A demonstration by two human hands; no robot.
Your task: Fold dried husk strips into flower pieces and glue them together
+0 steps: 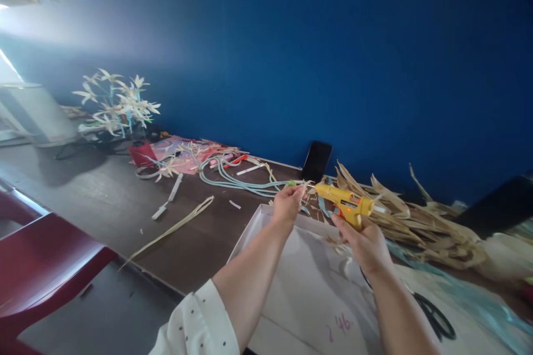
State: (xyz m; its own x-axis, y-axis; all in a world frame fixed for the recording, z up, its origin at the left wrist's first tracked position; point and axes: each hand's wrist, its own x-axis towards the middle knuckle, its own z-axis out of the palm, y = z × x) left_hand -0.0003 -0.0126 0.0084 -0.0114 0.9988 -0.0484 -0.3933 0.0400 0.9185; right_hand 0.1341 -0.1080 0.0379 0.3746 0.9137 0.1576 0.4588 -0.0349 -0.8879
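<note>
My right hand [368,241] is wrapped around the handle of a yellow hot glue gun [343,198], a finger near its red trigger. The nozzle points left, with its tip close to the fingertips of my left hand [288,203]. Those fingers are pinched together; wispy pale bits show around them, but what they hold is too small to make out. Below both forearms lies a shallow white box lid [291,266] with handwriting on it. Dried corn husks [425,227] are heaped to the right of the glue gun.
A black phone [317,160] leans against the blue partition [333,66]. Light blue cords [233,183] and coloured scraps lie left of it. Farther left stand pale husk flowers [120,102] and a red pot [142,153]. Black-handled scissors [435,316] rest lower right; a red chair [50,266] is lower left.
</note>
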